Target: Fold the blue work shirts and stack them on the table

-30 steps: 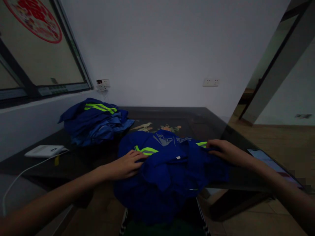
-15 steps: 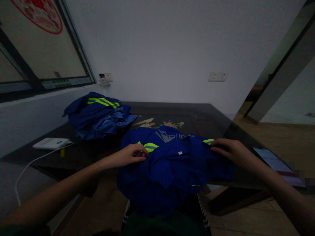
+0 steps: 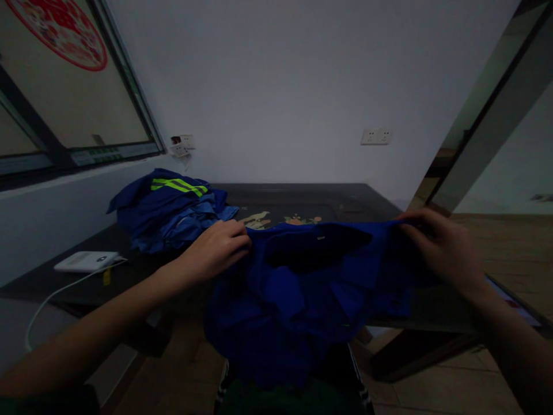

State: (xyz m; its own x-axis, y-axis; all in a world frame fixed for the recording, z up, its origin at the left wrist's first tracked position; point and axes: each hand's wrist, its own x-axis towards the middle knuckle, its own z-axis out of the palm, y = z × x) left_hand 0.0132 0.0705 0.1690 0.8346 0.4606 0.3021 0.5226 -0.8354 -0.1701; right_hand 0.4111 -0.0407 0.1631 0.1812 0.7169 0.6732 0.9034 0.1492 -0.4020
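A blue work jacket (image 3: 298,294) hangs from both hands, draped over the table's near edge and down toward my lap. My left hand (image 3: 224,245) is closed on its upper left edge. At the upper right edge, my right hand (image 3: 444,248) pinches the cloth between thumb and fingers. The fabric is stretched between them, with the collar opening gaping dark in the middle and a small pale label at its back. The reflective strips and printed back are turned out of sight.
A pile of blue clothes (image 3: 173,213) with yellow-green reflective strips lies at the table's back left. Nearer stands a white device (image 3: 88,261) with a white cable. A tablet-like screen (image 3: 514,300) lies on the right, partly behind my arm. The dark table (image 3: 345,196) meets the wall.
Both hands have lifted the jacket's upper edge and drawn it taut. My right hand moved outward and up, my left up and slightly left. The printed back and strips have gone from view.
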